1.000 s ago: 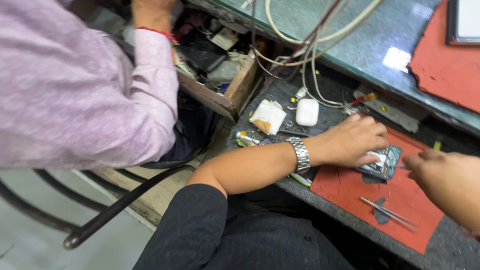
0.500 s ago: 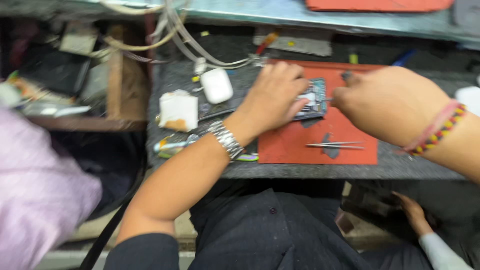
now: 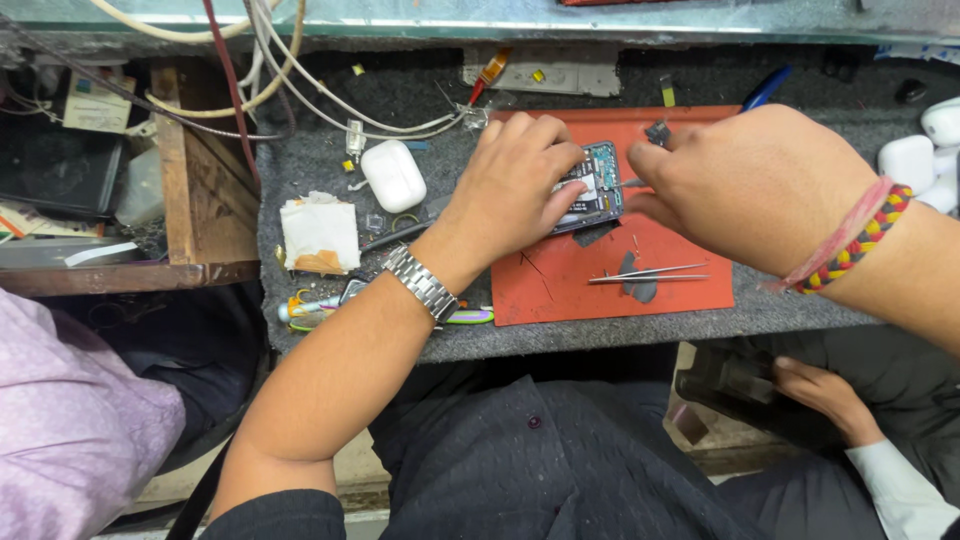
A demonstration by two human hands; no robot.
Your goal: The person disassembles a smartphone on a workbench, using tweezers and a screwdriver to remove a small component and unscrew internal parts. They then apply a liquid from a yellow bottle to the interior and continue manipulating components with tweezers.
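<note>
On red mat [image 3: 600, 285], both hands (left [image 3: 515, 185], right [image 3: 750, 185]) around opened phone [image 3: 597, 190].

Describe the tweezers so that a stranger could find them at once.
Look at the orange mat on the grey bench. Near its lower edge, below the right hand, lie the tweezers: thin, silvery, lengthwise, the only loose metal tool there.

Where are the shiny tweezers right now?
In the head view, the tweezers lie flat on the red mat, just below the right hand and to the right of the opened phone.
</note>
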